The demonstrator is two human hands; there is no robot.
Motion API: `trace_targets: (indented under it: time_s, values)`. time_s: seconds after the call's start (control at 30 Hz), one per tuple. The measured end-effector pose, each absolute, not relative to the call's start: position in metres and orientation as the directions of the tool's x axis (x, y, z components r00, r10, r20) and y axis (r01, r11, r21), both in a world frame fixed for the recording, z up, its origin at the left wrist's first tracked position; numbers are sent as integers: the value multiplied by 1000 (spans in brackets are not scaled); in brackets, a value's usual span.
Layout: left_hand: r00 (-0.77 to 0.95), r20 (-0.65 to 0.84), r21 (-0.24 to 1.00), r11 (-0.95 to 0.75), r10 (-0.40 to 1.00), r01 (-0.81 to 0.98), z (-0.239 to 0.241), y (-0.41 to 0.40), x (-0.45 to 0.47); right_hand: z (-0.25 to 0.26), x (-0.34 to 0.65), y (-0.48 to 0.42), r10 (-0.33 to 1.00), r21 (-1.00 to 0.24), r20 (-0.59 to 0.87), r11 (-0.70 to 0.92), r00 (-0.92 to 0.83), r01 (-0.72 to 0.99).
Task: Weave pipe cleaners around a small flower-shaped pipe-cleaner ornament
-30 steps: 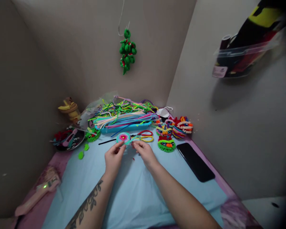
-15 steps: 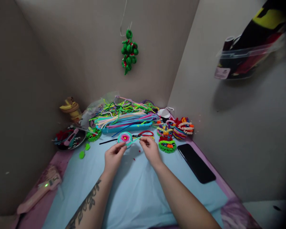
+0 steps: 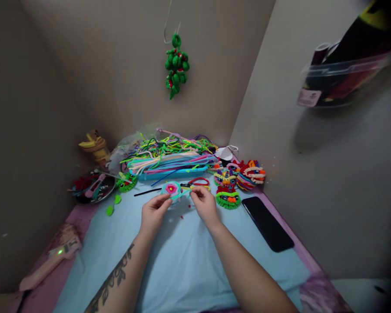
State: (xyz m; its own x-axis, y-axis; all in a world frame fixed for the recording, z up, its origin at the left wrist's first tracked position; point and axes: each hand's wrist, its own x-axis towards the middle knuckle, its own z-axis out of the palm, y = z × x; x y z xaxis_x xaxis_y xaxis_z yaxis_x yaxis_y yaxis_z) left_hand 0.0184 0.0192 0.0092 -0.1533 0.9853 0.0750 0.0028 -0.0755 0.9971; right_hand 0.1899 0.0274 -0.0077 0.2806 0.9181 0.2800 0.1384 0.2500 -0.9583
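Between my hands is a round coil of pipe cleaner (image 3: 171, 189), with a yellow centre, pink and white rings and a turquoise outer ring. My left hand (image 3: 155, 209) pinches the coil's lower edge between thumb and fingers. A turquoise strand (image 3: 182, 194) runs from the coil to the right, and my right hand (image 3: 203, 203) pinches its far end. Red- and yellow-handled scissors (image 3: 199, 182) lie just behind the coil, partly covered by it and my right hand. A black pipe cleaner (image 3: 146, 192) lies to the left of the coil.
A blue tray (image 3: 172, 174) heaped with pipe cleaners stands at the back. Colourful fuzzy pieces (image 3: 228, 198) sit beside a phone (image 3: 267, 224) on the right. At left are a metal dish (image 3: 109, 195) and a pink glue gun (image 3: 50, 265). A green ornament (image 3: 176, 65) hangs above.
Both hands keep their pinch on the coil and its strand, almost in the same place. The camera view has shifted slightly.
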Motion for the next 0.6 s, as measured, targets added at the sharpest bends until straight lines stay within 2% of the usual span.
trace_targets:
  time_s: [0.1,0.23,0.37,0.5,0.6]
  values:
    - [-123,48,999,-49,991,-10,8,21,20,-7,187,26,941,-973,230,228,247,37]
    - [-84,21,999,-25,996,-41,5,21,22,-6,185,25,946,-973,225,229,234,9]
    - [-69,14,998,-18,998,-61,7,18,25,-5,183,26,978,-981,160,173,135,-85]
    - [-66,29,999,-32,997,-43,8,17,26,-5,181,25,977,-983,173,179,126,-44]
    - [-92,66,998,-64,994,18,8,16,26,-7,179,23,985,-988,130,138,114,-64]
